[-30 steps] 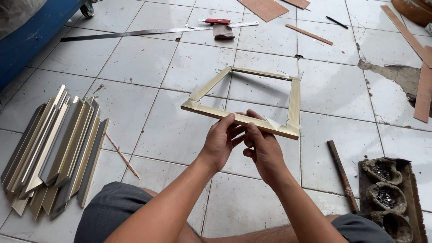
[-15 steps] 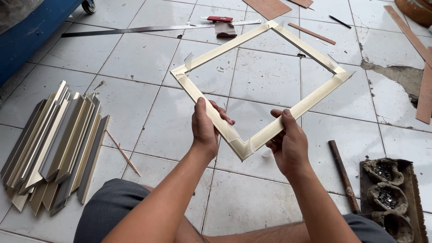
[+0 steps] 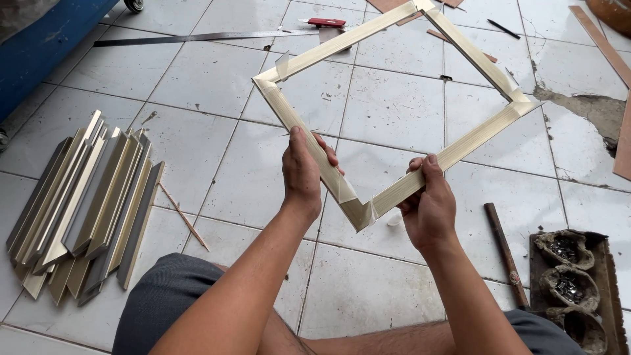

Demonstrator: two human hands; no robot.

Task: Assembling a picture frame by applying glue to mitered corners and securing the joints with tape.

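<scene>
Head view: I hold the square gold frame [image 3: 394, 112] tilted up above the tiled floor [image 3: 197, 85], nearer and larger than half a second ago. Left of the frame lies a stack of moulding strips [image 3: 82, 204]; beyond it a long metal ruler [image 3: 197, 37]; right of it a hammer [image 3: 505, 253]. My left hand [image 3: 303, 174] and right hand [image 3: 428, 207] each close around a rail beside its near corner.

The frame [image 3: 394, 112], which lay flat on the tiles with both hands pinching its near corner, was lifted and tilted up; the left hand [image 3: 303, 172] and right hand [image 3: 428, 205] moved apart, each gripping one side beside that corner
</scene>
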